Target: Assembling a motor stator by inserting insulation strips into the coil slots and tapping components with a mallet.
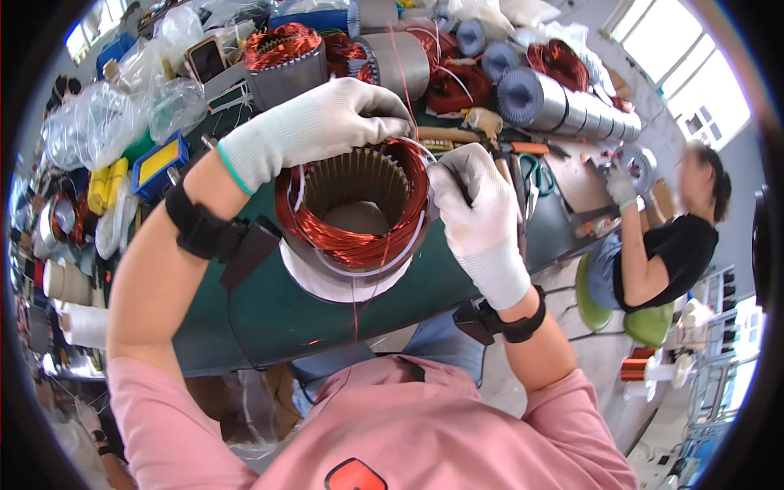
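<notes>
A motor stator stands upright on the bench in front of me, its red-brown copper winding ringing the slotted bore. My left hand, in a white knit glove, arches over the far rim with its fingers pressed together; what is between them is hidden. At the right rim my gloved right hand is closed in a pinch on a thin white sleeve that rises from the winding. Beside the left fingertips passes a thin red wire. A round white base lies under the stator.
More stators and copper coils line the back of the green bench. Teal-handled scissors and other tools lie to the right. Plastic bags and a blue tray crowd the left. A co-worker sits at the right.
</notes>
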Available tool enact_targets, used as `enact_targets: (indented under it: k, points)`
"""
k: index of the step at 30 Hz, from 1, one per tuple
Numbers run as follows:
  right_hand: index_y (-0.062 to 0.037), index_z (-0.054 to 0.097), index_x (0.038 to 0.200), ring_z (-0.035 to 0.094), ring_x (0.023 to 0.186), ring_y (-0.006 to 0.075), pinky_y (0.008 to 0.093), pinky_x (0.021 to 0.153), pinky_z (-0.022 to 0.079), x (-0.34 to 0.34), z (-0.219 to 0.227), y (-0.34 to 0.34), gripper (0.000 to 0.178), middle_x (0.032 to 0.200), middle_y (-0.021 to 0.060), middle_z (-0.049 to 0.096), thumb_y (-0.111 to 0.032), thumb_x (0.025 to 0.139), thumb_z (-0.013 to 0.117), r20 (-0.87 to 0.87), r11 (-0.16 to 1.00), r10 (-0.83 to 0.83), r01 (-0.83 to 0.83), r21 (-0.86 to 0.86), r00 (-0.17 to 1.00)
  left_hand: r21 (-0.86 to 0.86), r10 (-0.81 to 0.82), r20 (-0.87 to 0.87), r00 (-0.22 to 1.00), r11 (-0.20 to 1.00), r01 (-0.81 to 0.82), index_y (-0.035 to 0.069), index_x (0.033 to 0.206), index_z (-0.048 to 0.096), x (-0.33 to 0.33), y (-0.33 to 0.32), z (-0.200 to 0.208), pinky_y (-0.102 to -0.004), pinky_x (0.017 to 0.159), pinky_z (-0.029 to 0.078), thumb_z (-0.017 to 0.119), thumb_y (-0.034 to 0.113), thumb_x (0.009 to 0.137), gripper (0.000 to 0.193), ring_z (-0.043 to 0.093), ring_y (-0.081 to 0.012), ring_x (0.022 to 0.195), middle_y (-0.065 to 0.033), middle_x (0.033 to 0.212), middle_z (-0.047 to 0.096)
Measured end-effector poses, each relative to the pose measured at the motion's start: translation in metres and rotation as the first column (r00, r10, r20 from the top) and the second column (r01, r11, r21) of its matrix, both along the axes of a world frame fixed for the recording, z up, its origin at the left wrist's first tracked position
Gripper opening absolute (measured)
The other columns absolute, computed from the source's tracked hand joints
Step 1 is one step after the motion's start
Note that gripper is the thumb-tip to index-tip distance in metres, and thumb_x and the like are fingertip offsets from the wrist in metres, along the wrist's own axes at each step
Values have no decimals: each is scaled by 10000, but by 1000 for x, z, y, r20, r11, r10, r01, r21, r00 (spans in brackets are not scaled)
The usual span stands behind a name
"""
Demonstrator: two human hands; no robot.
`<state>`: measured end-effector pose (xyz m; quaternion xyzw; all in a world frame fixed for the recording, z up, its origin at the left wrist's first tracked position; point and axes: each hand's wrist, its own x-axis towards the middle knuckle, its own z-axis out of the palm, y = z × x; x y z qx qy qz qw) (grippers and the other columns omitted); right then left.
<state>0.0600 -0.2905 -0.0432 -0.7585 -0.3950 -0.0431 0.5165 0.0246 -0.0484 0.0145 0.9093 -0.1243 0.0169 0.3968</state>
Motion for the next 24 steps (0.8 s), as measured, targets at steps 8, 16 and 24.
enact_targets:
  k: [8,16,24]
  points:
    - [11,606,973,618,682,180,300,668,507,6,20,18,77,857,106,640,-65,985,610,7,995,-49,49,-91,999,-44,-13,60,998,999,15,-3,1119,720,4,6,-12,-328,858,517,631,264,1012,301,648,-145,880,-112,933,731]
    - [19,607,986,649,728,252,335,698,510,26,37,25,123,819,141,657,-103,992,592,37,961,79,-66,-269,996,-104,-25,70,997,994,32,-31,1173,704,4,16,-22,-304,841,512,580,259,1039,343,645,-134,892,-80,947,734]
    - [15,582,993,648,786,393,411,716,518,42,44,34,104,864,216,653,-89,991,583,287,917,249,-130,-378,925,-113,65,69,995,992,-57,-43,1128,716,2,13,-23,-310,818,516,613,352,1033,420,640,-127,847,-85,898,724]
